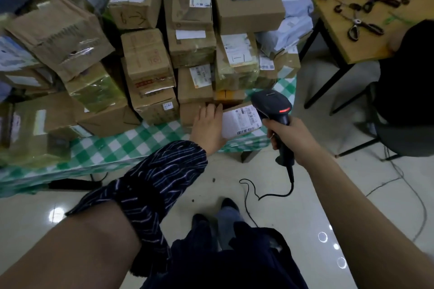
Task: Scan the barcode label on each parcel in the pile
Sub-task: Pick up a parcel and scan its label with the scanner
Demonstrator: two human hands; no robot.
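Nearest the camera, a dark striped sleeve (150, 185) bunches around the left forearm, above a glossy tiled floor (293, 218) where a black cable (256, 191) curls. The right hand (290, 135) has its grip clamped around the handle of a black barcode scanner (273, 107), whose head shows a red glow and tilts toward a white barcode label (242, 122). That label sits on the face of a small cardboard parcel (234, 110) at the front right corner of the pile, low down, resting on the green and white checked cloth (131, 141) that covers the desk (250, 155). The left hand (207, 128) lies flat against the parcel's left side, fingers spread and pointing up, touching the label's left edge; its grip is apart, pressing rather than closing round anything.

Behind it rises the pile of parcels (164, 42): brown cartons stacked several high, many wrapped in clear tape, some with white labels, one marked with handwritten figures. White plastic mailers (293, 23) lie at the back right of the stack.

Farther right stands a second wooden desk (352, 42) on black legs, carrying several pairs of scissors (361, 27). A black chair (406, 110) stands beside it.
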